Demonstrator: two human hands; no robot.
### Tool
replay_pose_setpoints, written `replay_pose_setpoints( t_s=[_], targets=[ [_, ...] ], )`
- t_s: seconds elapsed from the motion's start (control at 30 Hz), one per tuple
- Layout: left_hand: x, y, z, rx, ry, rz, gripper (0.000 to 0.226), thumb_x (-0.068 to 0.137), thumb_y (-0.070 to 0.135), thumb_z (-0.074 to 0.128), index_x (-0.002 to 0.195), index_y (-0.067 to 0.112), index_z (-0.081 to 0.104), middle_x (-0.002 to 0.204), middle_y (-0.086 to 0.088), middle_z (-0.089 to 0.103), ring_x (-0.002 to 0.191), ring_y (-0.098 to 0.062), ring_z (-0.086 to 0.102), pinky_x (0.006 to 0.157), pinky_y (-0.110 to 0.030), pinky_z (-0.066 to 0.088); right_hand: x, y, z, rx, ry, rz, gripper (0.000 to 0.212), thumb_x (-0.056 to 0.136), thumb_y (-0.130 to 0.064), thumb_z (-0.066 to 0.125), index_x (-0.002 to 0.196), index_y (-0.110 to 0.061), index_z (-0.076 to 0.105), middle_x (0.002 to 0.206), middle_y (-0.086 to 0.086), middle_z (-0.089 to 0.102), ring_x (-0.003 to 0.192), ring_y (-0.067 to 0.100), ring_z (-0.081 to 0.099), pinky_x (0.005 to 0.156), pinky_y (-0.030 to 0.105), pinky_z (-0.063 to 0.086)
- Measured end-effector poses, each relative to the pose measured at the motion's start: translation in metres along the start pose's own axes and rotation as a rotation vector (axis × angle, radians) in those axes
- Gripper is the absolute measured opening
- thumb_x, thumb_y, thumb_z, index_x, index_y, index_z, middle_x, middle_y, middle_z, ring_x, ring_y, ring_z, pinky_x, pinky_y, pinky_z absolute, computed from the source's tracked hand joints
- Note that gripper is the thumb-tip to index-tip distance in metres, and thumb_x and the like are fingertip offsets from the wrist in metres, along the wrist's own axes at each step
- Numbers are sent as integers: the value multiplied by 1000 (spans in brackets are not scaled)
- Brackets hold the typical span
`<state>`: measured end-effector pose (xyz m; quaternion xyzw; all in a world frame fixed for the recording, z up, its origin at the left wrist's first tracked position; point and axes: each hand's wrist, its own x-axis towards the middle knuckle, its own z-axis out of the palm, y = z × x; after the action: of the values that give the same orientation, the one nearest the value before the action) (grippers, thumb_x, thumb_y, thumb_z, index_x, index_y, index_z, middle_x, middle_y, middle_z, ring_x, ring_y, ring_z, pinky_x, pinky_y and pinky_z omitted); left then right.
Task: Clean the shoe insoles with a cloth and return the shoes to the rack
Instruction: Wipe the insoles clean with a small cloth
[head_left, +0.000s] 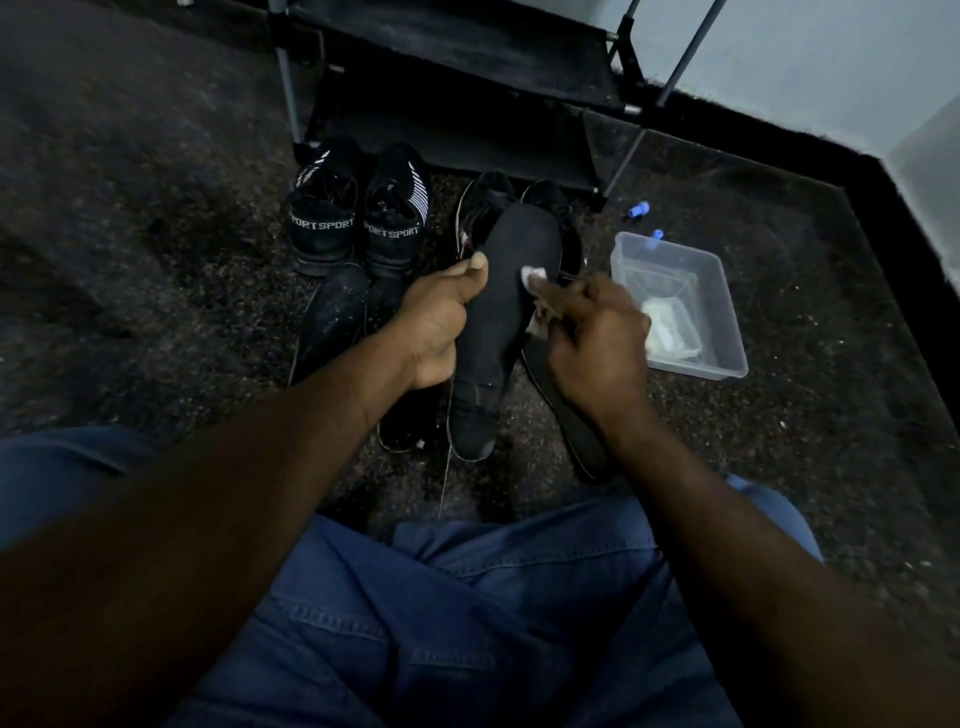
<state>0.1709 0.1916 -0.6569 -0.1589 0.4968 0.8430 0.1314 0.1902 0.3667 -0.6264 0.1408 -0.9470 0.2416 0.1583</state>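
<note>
Insole (506, 296), black, long, in left hand (436, 327)

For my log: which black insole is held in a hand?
The middle insole: the left hand grips its edge while the right hand holds a white cloth against it. The other insoles lie on the carpet.

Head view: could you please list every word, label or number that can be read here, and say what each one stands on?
"PORT SPORT": white letters on the heel band of the left black shoe; the first letter curves out of sight.
"PORT SPORT": the same, on the heel band of the right black shoe beside it.
No text shows on the insole, the cloth or the plastic tub.
</note>
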Motion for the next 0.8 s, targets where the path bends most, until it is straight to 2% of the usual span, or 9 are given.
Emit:
replay_pose_setpoints(
  t_s=[0.07, 0.2, 0.27, 0.33, 0.4, 0.53, 0.63, 0.73, 0.8],
  targets=[
    [-4, 0, 4, -2, 13, 8, 52, 103, 38, 60, 150, 17, 52, 151, -2, 56, 142, -21, 49, 119, -46, 41, 10, -2, -4, -24, -4, 27, 46, 88, -20, 54, 129, -35, 71, 95, -7, 54, 98, 29, 59, 83, 50, 49],
    [-8, 3, 8, 15, 23, 9, 45, 106, 34, 55, 148, 17, 53, 146, -3, 60, 136, -18, 55, 115, -40, 45, -1, -10, 1, -80, -93, -49, 56, 87, -36, 38, 134, -33, 68, 98, 0, 58, 98, 30, 57, 81, 50, 48],
    [-11, 7, 8, -15, 31, 7, 38, 107, 33, 53, 141, 18, 58, 127, -2, 71, 119, -18, 66, 102, -37, 54, -17, -9, 8, -82, -92, -53, 54, 87, -32, 40, 133, -34, 69, 98, -1, 59, 99, 29, 57, 80, 46, 46],
    [-10, 11, 5, -64, 48, 20, 35, 108, 32, 51, 137, 15, 62, 121, -5, 75, 109, -20, 72, 92, -37, 60, -33, -7, 16, -35, -115, -98, 50, 87, -19, 52, 131, -34, 71, 96, -2, 58, 96, 29, 57, 79, 44, 48],
    [-7, 13, 3, -76, 46, 44, 36, 109, 31, 49, 138, 13, 62, 125, -9, 73, 112, -22, 71, 94, -38, 60, -44, -8, 19, 140, -127, -78, 48, 89, -7, 59, 128, -31, 73, 91, -4, 55, 91, 23, 58, 79, 36, 49],
    [-5, 11, 2, -52, 25, 37, 39, 109, 34, 49, 139, 13, 62, 129, -6, 72, 117, -21, 70, 98, -38, 57, -45, -13, 11, 605, -104, 223, 43, 94, 9, 62, 122, -21, 75, 103, 5, 62, 98, 8, 60, 89, 10, 42],
    [-5, 11, 1, -71, 11, 31, 40, 108, 35, 51, 140, 14, 61, 131, -7, 71, 122, -24, 67, 108, -45, 52, -42, -18, 10, 792, -162, 341, 33, 97, 6, 63, 120, -13, 76, 122, 9, 69, 108, 6, 65, 93, 15, 46],
    [-7, 13, 2, -127, -8, 29, 39, 108, 34, 52, 139, 13, 61, 130, -9, 71, 122, -26, 68, 109, -48, 51, -43, -19, 14, 1005, -270, 493, 30, 101, 2, 57, 124, -11, 73, 109, -6, 76, 94, 1, 68, 83, 22, 53],
    [-8, 14, 2, -138, -8, 27, 41, 107, 36, 53, 140, 12, 60, 131, -9, 71, 122, -26, 67, 111, -49, 49, -45, -21, 18, 1086, -281, 554, 29, 103, 0, 55, 125, -9, 72, 108, -5, 77, 93, 7, 67, 86, 30, 55]
  ],
)
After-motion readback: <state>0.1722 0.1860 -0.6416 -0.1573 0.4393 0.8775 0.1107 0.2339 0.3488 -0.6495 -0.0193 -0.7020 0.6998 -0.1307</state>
